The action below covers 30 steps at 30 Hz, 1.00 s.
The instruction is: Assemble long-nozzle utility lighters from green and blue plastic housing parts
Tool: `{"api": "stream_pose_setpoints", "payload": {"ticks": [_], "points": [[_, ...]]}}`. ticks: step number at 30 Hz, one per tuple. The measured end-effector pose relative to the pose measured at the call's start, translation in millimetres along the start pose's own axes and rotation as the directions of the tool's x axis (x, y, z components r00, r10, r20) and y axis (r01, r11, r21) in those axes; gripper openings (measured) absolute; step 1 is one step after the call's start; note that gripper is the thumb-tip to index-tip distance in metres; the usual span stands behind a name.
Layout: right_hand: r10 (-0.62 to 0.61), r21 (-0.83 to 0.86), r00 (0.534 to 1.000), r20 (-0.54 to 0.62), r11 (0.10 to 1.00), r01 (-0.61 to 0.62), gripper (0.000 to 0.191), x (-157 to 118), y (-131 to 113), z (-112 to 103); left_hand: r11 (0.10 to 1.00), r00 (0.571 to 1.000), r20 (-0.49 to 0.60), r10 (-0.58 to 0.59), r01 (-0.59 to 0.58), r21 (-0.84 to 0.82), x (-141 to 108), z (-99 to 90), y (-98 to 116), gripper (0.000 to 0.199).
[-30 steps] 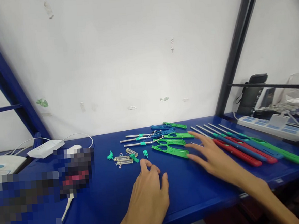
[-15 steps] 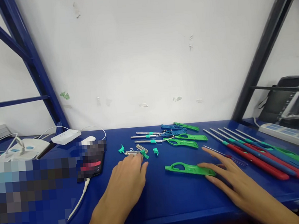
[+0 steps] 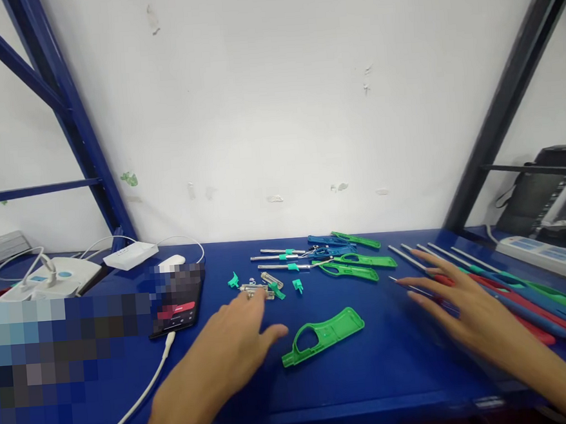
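My left hand (image 3: 224,345) reaches over the blue table with its thumb spread, its fingertips at a clear lighter fuel tank (image 3: 255,291); whether they touch it I cannot tell. Another clear tank (image 3: 271,280) and small teal triggers (image 3: 298,286) lie around there. Between my hands a green lighter handle half (image 3: 328,337) lies with its hollow side up, touched by neither. At the right, my right hand (image 3: 457,303) has its fingers spread just above a thin metal rod (image 3: 414,289), partly hidden by the fingers.
Further back lie metal lighter tubes (image 3: 282,267) with teal parts, plus green (image 3: 350,272) and blue handle halves (image 3: 331,250). Several long lighters (image 3: 535,285) lie in a row at the right. A phone (image 3: 178,310) with a white cable and a power strip (image 3: 57,276) are at the left.
My right hand has let go of the green handle half and moved up and right to the thin rod. The handle half has shifted left and turned. My left hand's thumb has spread wider.
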State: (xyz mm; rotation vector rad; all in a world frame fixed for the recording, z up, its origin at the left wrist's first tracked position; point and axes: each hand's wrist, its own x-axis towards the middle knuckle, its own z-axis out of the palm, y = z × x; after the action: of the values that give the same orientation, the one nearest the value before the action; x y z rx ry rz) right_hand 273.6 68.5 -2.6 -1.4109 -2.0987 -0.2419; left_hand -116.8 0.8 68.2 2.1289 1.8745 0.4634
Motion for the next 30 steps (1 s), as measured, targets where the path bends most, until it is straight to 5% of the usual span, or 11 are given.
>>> {"api": "stream_pose_setpoints", "payload": {"ticks": [4,7,11,17,24,30], "points": [[0.133,-0.082,0.986,-0.097,0.987,-0.141,0.05,-1,36,-2,0.948,0.959,-0.177,-0.22,0.253,0.194,0,-17.0,-20,0.049],[0.222,-0.067,0.972,-0.071,0.972,-0.227,0.054,-5,47,6,0.912,0.932,-0.231,-0.28,0.334,0.238,2,-22.7,-28,0.047],[0.228,0.019,0.973,0.041,0.973,-0.229,0.046,-8,44,20,0.93,0.967,-0.128,-0.222,0.249,0.27,13,-18.2,-33,0.031],[0.075,0.132,0.99,0.118,0.987,-0.09,0.038,-1,7,33,0.943,0.987,-0.093,-0.131,0.153,0.296,34,-2.4,-35,0.015],[-0.021,0.11,1.0,0.002,0.994,0.02,0.04,-7,-5,39,0.94,0.991,-0.09,-0.095,0.119,0.319,42,7.7,-43,0.012],[-0.001,0.122,1.0,0.03,0.993,-0.003,0.04,-11,1,42,0.94,0.992,-0.076,-0.098,0.117,0.321,44,9.0,-49,0.012]]}}
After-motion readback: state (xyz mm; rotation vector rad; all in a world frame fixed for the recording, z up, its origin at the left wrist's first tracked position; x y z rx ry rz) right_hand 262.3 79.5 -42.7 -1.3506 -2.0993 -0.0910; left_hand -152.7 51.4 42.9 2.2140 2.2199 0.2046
